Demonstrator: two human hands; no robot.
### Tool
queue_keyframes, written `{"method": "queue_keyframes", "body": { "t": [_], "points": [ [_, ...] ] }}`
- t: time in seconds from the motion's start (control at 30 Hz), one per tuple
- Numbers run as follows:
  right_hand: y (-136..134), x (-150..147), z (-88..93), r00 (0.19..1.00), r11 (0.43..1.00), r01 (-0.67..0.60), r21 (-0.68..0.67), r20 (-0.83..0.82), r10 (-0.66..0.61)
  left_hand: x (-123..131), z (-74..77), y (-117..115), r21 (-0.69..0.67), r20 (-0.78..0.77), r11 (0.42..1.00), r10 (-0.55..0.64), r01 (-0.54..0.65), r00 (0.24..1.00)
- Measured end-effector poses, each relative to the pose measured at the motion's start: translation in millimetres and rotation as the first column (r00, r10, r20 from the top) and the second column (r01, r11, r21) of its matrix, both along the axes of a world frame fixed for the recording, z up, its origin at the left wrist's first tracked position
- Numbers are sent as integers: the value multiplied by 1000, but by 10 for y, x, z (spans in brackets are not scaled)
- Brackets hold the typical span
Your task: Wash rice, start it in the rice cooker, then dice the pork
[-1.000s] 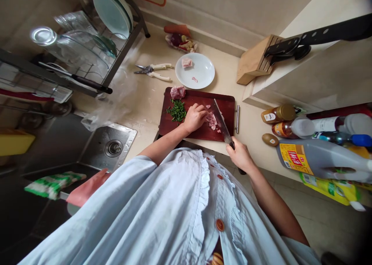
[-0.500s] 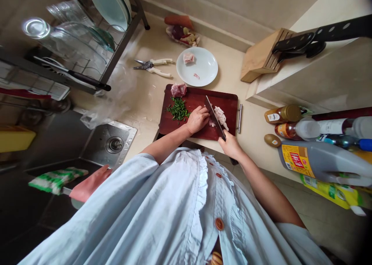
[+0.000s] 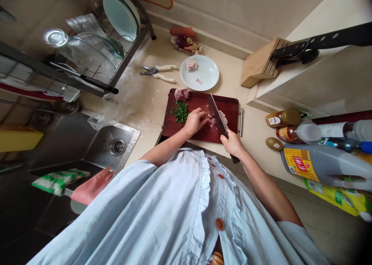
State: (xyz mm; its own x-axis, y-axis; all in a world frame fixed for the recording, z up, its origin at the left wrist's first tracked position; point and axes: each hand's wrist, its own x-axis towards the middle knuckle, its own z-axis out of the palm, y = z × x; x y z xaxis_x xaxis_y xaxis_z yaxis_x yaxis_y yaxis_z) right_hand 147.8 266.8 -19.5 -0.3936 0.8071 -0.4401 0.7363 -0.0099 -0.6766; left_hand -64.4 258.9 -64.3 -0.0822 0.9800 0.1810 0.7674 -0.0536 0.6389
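Observation:
My right hand (image 3: 233, 142) grips the handle of a kitchen knife (image 3: 217, 115), its blade slanting away over the dark red cutting board (image 3: 188, 134). Small cut pieces of pale pink meat (image 3: 212, 121) lie left of the blade, and more whitish meat (image 3: 223, 118) shows past its right side. The curled fingers of my left hand (image 3: 195, 122) close at the left edge of the cut pieces, with the fingertips partly hidden. Chopped green pieces (image 3: 179, 111) are heaped on the board's left part. Behind them sits a chunk of raw meat (image 3: 181, 94).
Behind the board stands a white plate (image 3: 207, 77) with a meat piece on it. Scissors (image 3: 159, 73) lie to its left. A knife block (image 3: 260, 63) and a large bottle (image 3: 328, 166) are at right; a dish rack (image 3: 122, 61) and sink (image 3: 130, 139) at left.
My left hand has drawn back a little leftward from the blade. The knife now stands farther right relative to it, with loose cut meat between them. The whole view has shifted slightly.

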Motion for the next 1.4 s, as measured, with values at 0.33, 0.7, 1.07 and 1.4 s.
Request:
{"method": "queue_keyframes", "body": {
  "t": [0.33,0.7,1.07,1.4],
  "points": [
    [-156,151,267,999,999,-25,46,35,24,19,-96,-18,-3,-92,988,-151,151,984],
    [-227,167,275,999,1000,-11,9,32,11,-22,4,-27,14,-129,998,-61,64,990],
    [-193,188,244,999,1000,16,11,28,-17,124,-3,148,-124,-148,987,-123,105,981],
    [-247,77,167,992,962,-29,-270,-128,-6,-286,474,39,8,338,959,263,-282,904]
  ]
}}
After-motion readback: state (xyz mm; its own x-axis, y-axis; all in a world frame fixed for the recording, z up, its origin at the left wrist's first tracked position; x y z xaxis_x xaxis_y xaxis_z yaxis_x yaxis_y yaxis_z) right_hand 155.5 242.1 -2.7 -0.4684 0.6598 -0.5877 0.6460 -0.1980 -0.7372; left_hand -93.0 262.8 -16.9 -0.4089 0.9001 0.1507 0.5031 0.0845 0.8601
